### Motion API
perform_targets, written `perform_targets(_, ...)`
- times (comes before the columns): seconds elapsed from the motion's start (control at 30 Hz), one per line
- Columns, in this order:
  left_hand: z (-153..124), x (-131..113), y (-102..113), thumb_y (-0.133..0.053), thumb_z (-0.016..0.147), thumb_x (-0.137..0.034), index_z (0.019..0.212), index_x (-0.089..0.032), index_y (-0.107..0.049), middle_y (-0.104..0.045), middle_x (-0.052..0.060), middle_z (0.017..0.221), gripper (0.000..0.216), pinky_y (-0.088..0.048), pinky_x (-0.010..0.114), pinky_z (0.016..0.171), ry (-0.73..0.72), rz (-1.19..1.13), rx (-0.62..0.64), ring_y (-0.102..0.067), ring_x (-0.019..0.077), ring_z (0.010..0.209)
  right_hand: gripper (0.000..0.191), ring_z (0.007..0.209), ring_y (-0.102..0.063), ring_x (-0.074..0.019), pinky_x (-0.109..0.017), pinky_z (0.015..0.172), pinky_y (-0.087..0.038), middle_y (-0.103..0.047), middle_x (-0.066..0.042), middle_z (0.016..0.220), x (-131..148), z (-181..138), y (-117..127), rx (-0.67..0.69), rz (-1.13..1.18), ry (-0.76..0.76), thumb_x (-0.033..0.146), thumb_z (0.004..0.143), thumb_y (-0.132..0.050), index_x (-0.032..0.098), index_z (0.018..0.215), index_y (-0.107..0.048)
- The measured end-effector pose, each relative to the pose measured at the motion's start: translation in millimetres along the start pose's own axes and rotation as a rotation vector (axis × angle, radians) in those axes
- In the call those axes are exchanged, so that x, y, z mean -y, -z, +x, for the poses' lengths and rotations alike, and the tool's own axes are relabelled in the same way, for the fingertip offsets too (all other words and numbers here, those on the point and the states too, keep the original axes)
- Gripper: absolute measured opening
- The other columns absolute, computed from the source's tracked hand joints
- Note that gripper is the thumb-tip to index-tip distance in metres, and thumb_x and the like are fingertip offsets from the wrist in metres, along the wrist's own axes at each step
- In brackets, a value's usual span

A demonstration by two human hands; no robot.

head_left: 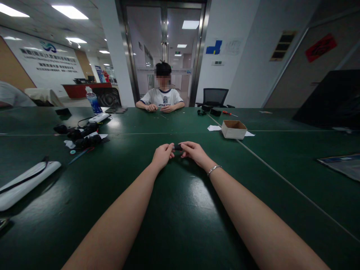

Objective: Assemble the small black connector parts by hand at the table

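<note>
Both my arms reach forward over a dark green table (180,225). My left hand (162,154) and my right hand (194,152) meet at the middle of the table, fingers curled. Between them they pinch a small black part (177,147), each hand gripping one end. A thin silver bracelet (213,169) sits on my right wrist. What the black part is I cannot make out.
A small open cardboard box (234,129) on white paper lies right of centre. Black parts and cables (83,137), a water bottle (93,100) and a white pouch (25,182) are on the left. Another person (161,98) sits at the far side.
</note>
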State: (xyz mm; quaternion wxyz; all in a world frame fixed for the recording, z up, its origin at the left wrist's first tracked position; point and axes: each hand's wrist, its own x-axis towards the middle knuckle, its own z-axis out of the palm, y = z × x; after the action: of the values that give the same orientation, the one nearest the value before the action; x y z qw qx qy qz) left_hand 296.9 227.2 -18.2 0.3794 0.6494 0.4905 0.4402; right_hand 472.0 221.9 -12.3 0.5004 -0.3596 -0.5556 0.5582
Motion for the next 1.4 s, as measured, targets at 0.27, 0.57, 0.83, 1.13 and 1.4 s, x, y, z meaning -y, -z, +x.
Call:
perform_targets(0.27,-2.6,-1.1,-0.6,-0.052,0.084,-0.041,0.081,-0.016,-0.06,-0.062,0.002,0.067,0.027,-0.041,0.022,0.056,-0.069,-0.033,-0.012,-0.056,0.0122,0.06,0.034,0.051,-0.06,-0.0095,-0.021,0.055,-0.054,-0.065,-0.001,0.071,0.8,-0.2,0.6,0.027,0.017,-0.001,0.023,0.074,-0.076,0.014,0.103,-0.061)
perform_targets(0.57,-4.7,-6.7,-2.5,-0.043,0.089,-0.039,0.101,-0.017,-0.054,-0.057,0.0,0.065,0.027,-0.038,0.021,0.051,-0.035,-0.132,-0.035,-0.05,0.0099,0.052,0.019,0.052,-0.061,-0.0097,-0.018,0.055,-0.052,-0.067,-0.006,0.068,2.8,0.6,-1.6,0.008,0.032,-0.077,0.022,0.082,-0.068,0.01,0.095,-0.06)
perform_targets(0.83,-4.4,-9.7,-1.8,-0.043,0.086,-0.028,0.109,-0.017,-0.053,-0.054,-0.001,0.065,0.027,-0.035,0.021,0.051,0.06,-0.156,-0.026,-0.048,0.011,0.054,0.022,0.052,-0.06,-0.009,-0.018,0.054,-0.052,-0.068,-0.006,0.07,0.6,0.9,0.3,0.03,0.015,-0.056,0.025,0.08,-0.071,0.011,0.095,-0.063)
perform_targets(1.13,-2.9,-4.5,-2.0,-0.043,0.088,-0.033,0.11,-0.017,-0.053,-0.053,-0.001,0.063,0.03,-0.034,0.021,0.05,-0.009,-0.113,0.037,-0.048,0.0107,0.054,0.023,0.054,-0.059,-0.0086,-0.018,0.056,-0.051,-0.067,-0.004,0.071,1.7,0.0,-0.4,0.046,0.0,-0.05,0.025,0.078,-0.072,0.012,0.096,-0.064)
perform_targets(1.4,-2.1,-4.2,-2.8,-0.045,0.087,-0.032,0.125,-0.018,-0.042,-0.054,-0.002,0.067,0.04,-0.035,0.021,0.053,0.002,-0.107,0.011,-0.049,0.0102,0.054,0.026,0.054,-0.059,-0.0087,-0.02,0.056,-0.052,-0.067,-0.004,0.074,1.2,-0.8,0.1,0.039,-0.004,-0.032,0.026,0.077,-0.073,0.013,0.098,-0.063)
